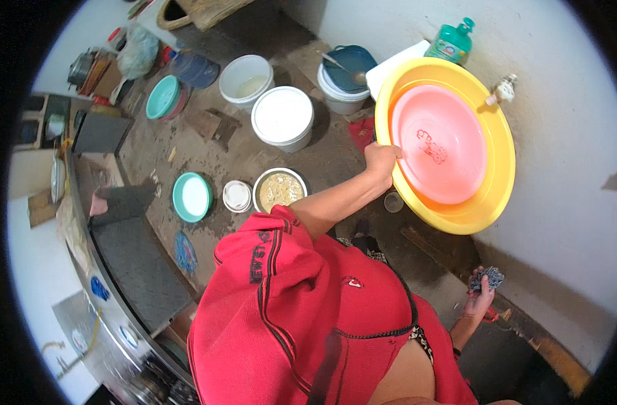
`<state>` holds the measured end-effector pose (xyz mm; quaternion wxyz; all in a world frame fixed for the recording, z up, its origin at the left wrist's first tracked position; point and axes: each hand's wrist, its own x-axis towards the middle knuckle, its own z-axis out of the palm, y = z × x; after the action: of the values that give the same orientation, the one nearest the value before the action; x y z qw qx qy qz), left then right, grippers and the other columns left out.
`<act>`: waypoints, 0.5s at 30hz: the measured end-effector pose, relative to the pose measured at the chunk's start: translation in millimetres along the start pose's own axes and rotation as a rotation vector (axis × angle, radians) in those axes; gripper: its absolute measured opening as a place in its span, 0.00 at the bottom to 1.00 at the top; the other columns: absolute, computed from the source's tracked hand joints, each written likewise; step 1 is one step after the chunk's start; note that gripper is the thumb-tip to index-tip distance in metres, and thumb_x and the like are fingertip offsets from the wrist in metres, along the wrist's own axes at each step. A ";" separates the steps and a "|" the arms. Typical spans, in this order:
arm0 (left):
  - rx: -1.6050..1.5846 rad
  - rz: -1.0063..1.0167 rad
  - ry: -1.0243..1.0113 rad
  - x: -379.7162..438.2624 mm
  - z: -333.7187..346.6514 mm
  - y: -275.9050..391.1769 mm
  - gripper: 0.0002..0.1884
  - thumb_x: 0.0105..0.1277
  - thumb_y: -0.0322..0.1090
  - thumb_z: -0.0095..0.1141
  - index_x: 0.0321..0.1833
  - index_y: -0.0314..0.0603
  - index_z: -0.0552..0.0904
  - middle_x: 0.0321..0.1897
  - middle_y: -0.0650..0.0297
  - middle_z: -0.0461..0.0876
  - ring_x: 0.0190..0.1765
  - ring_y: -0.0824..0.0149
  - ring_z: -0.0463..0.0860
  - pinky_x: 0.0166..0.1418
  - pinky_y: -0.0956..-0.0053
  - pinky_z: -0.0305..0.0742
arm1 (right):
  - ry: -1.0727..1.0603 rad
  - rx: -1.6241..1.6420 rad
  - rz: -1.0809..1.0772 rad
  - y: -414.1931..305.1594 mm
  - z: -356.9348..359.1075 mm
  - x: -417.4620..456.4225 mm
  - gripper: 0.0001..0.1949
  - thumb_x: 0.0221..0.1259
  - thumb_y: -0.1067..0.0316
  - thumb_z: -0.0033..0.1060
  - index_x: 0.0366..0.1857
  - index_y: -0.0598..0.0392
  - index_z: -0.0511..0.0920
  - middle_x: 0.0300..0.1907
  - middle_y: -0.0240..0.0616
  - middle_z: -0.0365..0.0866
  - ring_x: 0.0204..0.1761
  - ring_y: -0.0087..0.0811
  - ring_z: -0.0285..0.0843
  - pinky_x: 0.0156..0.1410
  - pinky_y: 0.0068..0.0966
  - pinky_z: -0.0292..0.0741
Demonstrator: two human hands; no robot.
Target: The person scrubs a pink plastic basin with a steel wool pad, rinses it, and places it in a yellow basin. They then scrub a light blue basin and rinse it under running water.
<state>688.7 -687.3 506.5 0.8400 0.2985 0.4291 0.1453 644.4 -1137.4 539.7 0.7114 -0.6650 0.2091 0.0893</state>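
Observation:
My left hand (382,161) grips the near-left rim of a large yellow plastic basin (440,223), with a smaller pink basin (455,142) nested inside it, printed red at its bottom. Both are tilted towards the camera beside the wall tap (502,91). Lower right, my right hand (481,295) holds a grey mesh scouring pad (489,279) between thumb and fingers, well below the basins and near the wall. Behind the yellow basin's upper edge stand a green pump bottle (450,43) and part of a white container (394,68).
On the wet floor stand a lidded white bucket (282,115), an open white bucket (246,78), a bucket under a dark green lid (349,66), a bowl of pale mixture (280,191) and a teal basin (192,197). A metal sink counter (93,329) runs along the left.

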 end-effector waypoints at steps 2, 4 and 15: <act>0.079 -0.029 0.008 -9.3 6.5 11.9 0.12 0.52 0.15 0.55 0.40 0.19 0.79 0.35 0.49 0.83 0.33 0.56 0.85 0.37 0.63 0.83 | -0.062 0.006 -0.043 -19.2 16.9 16.5 0.19 0.63 0.70 0.60 0.57 0.61 0.71 0.52 0.43 0.80 0.52 0.36 0.79 0.55 0.34 0.76; 0.096 -0.075 -0.071 -11.3 2.3 16.2 0.11 0.57 0.20 0.58 0.42 0.22 0.80 0.36 0.48 0.83 0.35 0.57 0.85 0.37 0.64 0.83 | -0.129 -0.017 -0.071 -39.9 31.4 39.6 0.19 0.63 0.72 0.59 0.57 0.62 0.71 0.52 0.44 0.80 0.52 0.37 0.80 0.57 0.35 0.75; 0.221 0.116 -0.124 -26.8 -22.7 -3.8 0.21 0.61 0.29 0.60 0.57 0.30 0.74 0.41 0.60 0.84 0.41 0.69 0.84 0.44 0.75 0.78 | -0.343 -0.077 -0.103 -84.1 105.5 130.6 0.17 0.64 0.73 0.58 0.55 0.67 0.72 0.50 0.46 0.80 0.49 0.36 0.81 0.57 0.32 0.76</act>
<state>654.6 -695.2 510.8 0.8171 0.4219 0.3718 0.1269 814.5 -1061.7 564.7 0.7141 -0.6768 0.0469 0.1726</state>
